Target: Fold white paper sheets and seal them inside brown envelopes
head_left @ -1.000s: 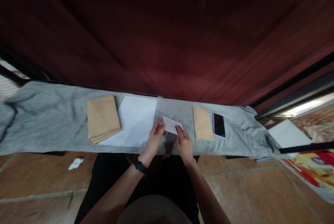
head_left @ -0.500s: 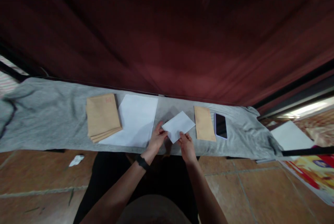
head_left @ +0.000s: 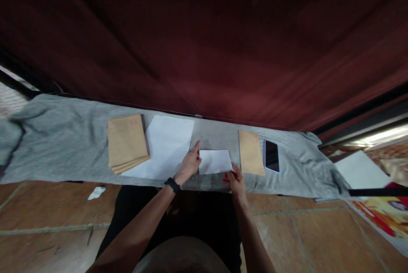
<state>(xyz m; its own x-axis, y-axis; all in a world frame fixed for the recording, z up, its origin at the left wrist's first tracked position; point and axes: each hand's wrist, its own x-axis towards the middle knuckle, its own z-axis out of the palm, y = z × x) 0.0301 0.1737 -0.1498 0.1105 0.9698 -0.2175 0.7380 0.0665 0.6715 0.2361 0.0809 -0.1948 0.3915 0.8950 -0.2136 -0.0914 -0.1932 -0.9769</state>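
Note:
A small folded white paper (head_left: pixel 215 161) lies flat on the grey cloth (head_left: pixel 63 145) in front of me. My left hand (head_left: pixel 189 164) rests at its left edge, index finger stretched out along that edge, a black band on the wrist. At the paper's lower right corner my right hand (head_left: pixel 235 178) pinches that corner with its fingertips. A larger white sheet (head_left: pixel 167 145) lies just left of my left hand, and a stack of brown envelopes (head_left: pixel 126 142) lies further left.
A single brown envelope (head_left: pixel 251 152) and a black phone (head_left: pixel 272 155) lie to the right of the paper. A dark red curtain (head_left: pixel 204 43) hangs behind the cloth. Another white sheet (head_left: pixel 360 170) sits far right. A paper scrap (head_left: pixel 96 192) lies on the tiled floor.
The folded paper, tilted and lifted half a second ago, now lies flat and square on the cloth. My left hand has shifted to its left edge, my right hand to its lower right corner.

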